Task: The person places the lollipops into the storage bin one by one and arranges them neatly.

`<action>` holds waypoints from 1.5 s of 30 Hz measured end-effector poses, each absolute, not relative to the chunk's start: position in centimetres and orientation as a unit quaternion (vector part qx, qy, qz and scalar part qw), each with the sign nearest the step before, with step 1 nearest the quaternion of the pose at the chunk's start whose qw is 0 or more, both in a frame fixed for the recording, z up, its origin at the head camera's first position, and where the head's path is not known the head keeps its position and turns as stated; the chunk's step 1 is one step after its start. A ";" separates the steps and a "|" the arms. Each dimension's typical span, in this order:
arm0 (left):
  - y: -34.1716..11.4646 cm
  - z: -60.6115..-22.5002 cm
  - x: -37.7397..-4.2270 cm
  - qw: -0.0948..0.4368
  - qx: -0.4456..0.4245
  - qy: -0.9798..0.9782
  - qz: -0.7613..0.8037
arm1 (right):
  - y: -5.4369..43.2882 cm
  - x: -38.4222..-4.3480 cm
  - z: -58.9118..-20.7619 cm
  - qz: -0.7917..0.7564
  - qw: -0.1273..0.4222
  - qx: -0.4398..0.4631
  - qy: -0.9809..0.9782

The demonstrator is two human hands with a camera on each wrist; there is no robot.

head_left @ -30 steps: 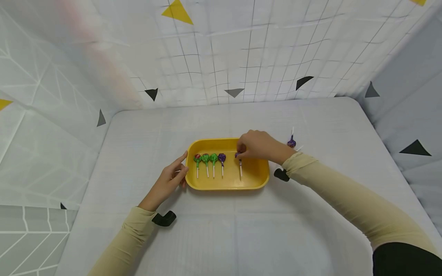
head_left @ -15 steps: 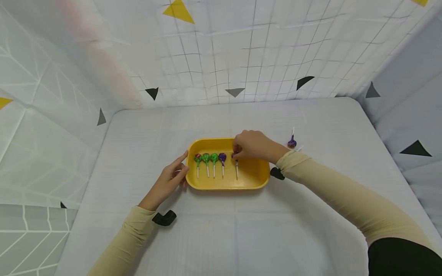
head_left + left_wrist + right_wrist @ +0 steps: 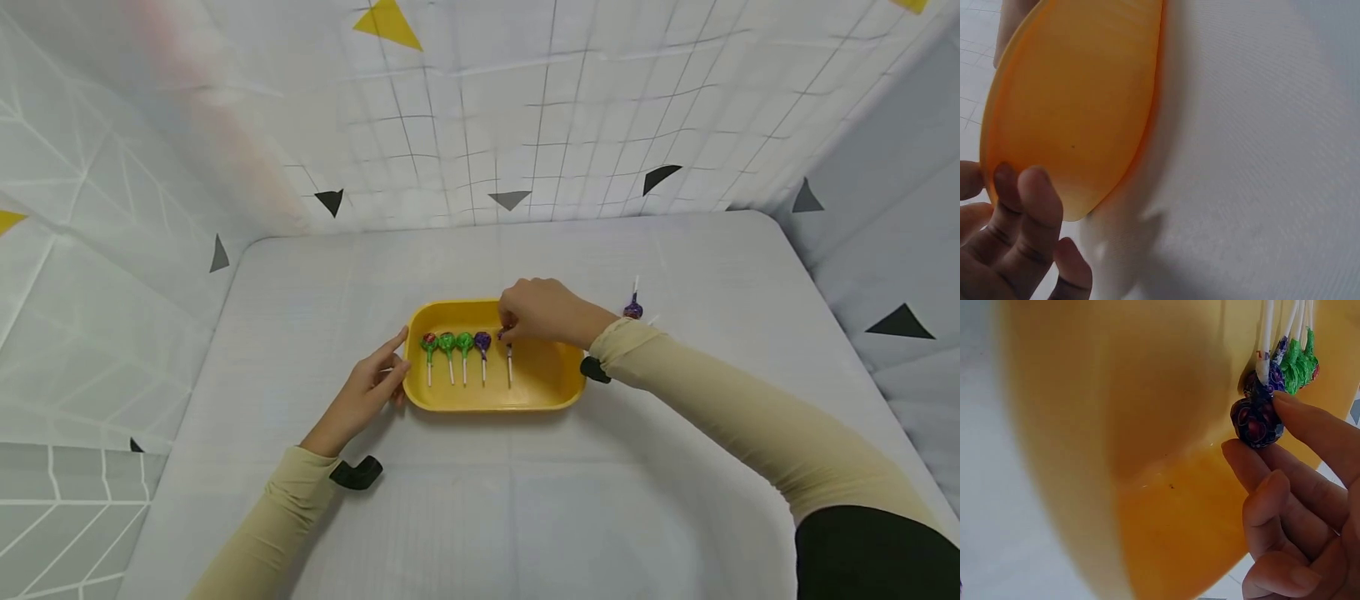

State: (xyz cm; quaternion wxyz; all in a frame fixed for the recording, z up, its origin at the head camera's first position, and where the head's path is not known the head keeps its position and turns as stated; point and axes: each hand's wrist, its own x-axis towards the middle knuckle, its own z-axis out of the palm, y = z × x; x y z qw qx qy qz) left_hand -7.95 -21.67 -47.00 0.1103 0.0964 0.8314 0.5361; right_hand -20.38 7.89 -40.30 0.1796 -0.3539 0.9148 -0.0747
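In the head view my right hand (image 3: 546, 310) is over the yellow tray (image 3: 543, 402), pinching a purple-wrapped lollipop (image 3: 1257, 423) by its head between thumb and fingertips. Its white stick (image 3: 510, 372) points toward me. Left of it in the tray, another purple lollipop (image 3: 483, 342), two green lollipops (image 3: 456, 342) and a green-and-red lollipop (image 3: 429, 343) lie in a row, sticks toward me. My left hand (image 3: 367, 390) rests against the tray's left end, index finger and thumb at the rim. The left wrist view shows its fingertips (image 3: 1040, 194) against the tray.
One more purple lollipop (image 3: 633, 309) lies on the white-covered table (image 3: 450, 517), right of the tray. Beside it a white stick (image 3: 652, 321) pokes out from behind the right sleeve (image 3: 720, 400). White patterned sheets (image 3: 480, 125) stand around the table.
My right hand has moved a little left with the purple lollipop, bringing it closer to the row in the tray. The left hand and the tray have stayed put.
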 end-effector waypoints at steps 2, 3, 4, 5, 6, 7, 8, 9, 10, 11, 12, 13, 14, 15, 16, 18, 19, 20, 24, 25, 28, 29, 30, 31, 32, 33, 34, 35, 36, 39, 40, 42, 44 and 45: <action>-21.7 -47.1 -8.0 0.112 0.095 0.830 0.538 | 7.6 -20.4 -40.4 -0.064 0.179 -0.355 0.915; -21.7 -47.1 -8.0 0.112 0.094 0.830 0.538 | 7.4 -20.4 -40.4 -0.061 0.182 -0.354 0.915; -21.7 -47.1 -8.0 0.112 0.093 0.830 0.538 | 7.3 -20.4 -40.4 -0.057 0.185 -0.354 0.915; -21.7 -47.2 -8.0 0.113 0.092 0.830 0.539 | 7.1 -20.4 -40.4 -0.052 0.187 -0.353 0.915; -21.7 -47.2 -8.0 0.114 0.091 0.830 0.539 | 6.9 -20.4 -40.3 -0.049 0.190 -0.353 0.915; -21.7 -47.1 -8.0 0.114 0.090 0.830 0.539 | 6.8 -20.3 -40.3 -0.046 0.192 -0.353 0.915; -21.7 -47.1 -8.0 0.113 0.090 0.830 0.539 | 6.6 -20.3 -40.3 -0.044 0.194 -0.353 0.914; -21.7 -47.0 -8.0 0.113 0.090 0.829 0.540 | 6.4 -20.3 -40.3 -0.042 0.196 -0.353 0.914; -21.7 -47.0 -8.0 0.114 0.089 0.829 0.541 | 6.3 -20.3 -40.3 -0.039 0.197 -0.354 0.913; -21.7 -47.0 -7.9 0.114 0.091 0.828 0.542 | 6.2 -20.3 -40.3 -0.035 0.196 -0.357 0.913; -21.7 -47.0 -7.9 0.113 0.091 0.828 0.542 | 6.1 -20.3 -40.3 -0.032 0.196 -0.357 0.913; -21.7 -46.9 -7.9 0.113 0.091 0.827 0.543 | 6.0 -20.4 -40.3 -0.028 0.196 -0.358 0.912; -21.7 -46.9 -7.9 0.113 0.091 0.827 0.543 | 5.9 -20.4 -40.3 -0.026 0.197 -0.359 0.912; -21.7 -46.9 -7.9 0.113 0.092 0.827 0.544 | 5.8 -20.4 -40.3 -0.020 0.196 -0.361 0.912; -21.7 -46.9 -7.9 0.112 0.094 0.826 0.544 | 5.7 -20.4 -40.3 -0.016 0.196 -0.362 0.911; -21.8 -47.0 -7.9 0.111 0.095 0.826 0.544 | 5.6 -20.4 -40.3 -0.010 0.198 -0.363 0.910; -21.8 -46.9 -7.9 0.111 0.096 0.826 0.544 | 5.5 -20.4 -40.3 -0.009 0.199 -0.364 0.910; -21.8 -46.9 -7.9 0.111 0.096 0.826 0.544 | 5.5 -20.4 -40.3 -0.008 0.199 -0.366 0.909; -21.8 -46.9 -7.9 0.111 0.096 0.826 0.544 | 5.4 -20.3 -40.4 -0.009 0.200 -0.367 0.908; -21.8 -46.9 -7.9 0.112 0.095 0.826 0.544 | 5.3 -20.3 -40.4 -0.010 0.199 -0.367 0.909; -21.8 -46.9 -8.0 0.113 0.095 0.826 0.544 | 5.2 -20.2 -40.4 -0.011 0.198 -0.366 0.909; -21.8 -47.0 -8.0 0.113 0.096 0.826 0.544 | 5.2 -20.2 -40.5 -0.011 0.198 -0.365 0.909; -21.9 -47.0 -8.0 0.113 0.095 0.826 0.544 | 5.1 -20.2 -40.5 -0.011 0.198 -0.366 0.909; -21.8 -47.0 -8.0 0.113 0.094 0.826 0.544 | 5.2 -20.2 -40.5 -0.011 0.198 -0.365 0.910; -21.8 -47.0 -8.1 0.113 0.094 0.826 0.544 | 5.2 -20.2 -40.5 -0.011 0.196 -0.365 0.910; -21.8 -47.0 -8.1 0.114 0.095 0.826 0.544 | 5.2 -20.2 -40.5 -0.010 0.195 -0.366 0.910; -21.8 -47.0 -8.1 0.114 0.095 0.826 0.544 | 5.2 -20.2 -40.6 -0.011 0.193 -0.367 0.910; -21.8 -47.0 -8.1 0.114 0.095 0.826 0.544 | 5.3 -20.3 -40.6 -0.012 0.191 -0.368 0.910; -21.8 -47.0 -8.1 0.114 0.095 0.826 0.543 | 5.4 -20.3 -40.7 -0.012 0.188 -0.369 0.910; -21.8 -47.0 -8.0 0.113 0.095 0.826 0.544 | 5.5 -20.3 -40.8 -0.015 0.183 -0.371 0.910; -21.8 -47.0 -8.0 0.113 0.095 0.826 0.544 | 5.6 -20.3 -40.8 -0.016 0.183 -0.372 0.910; -21.8 -47.0 -8.0 0.112 0.096 0.825 0.545 | 5.6 -20.3 -40.8 -0.017 0.183 -0.372 0.910; -21.8 -47.0 -8.0 0.111 0.097 0.825 0.546 | 5.7 -20.3 -40.8 -0.018 0.183 -0.373 0.910; -21.8 -47.0 -8.0 0.110 0.096 0.825 0.545 | 5.7 -20.3 -40.8 -0.018 0.183 -0.373 0.910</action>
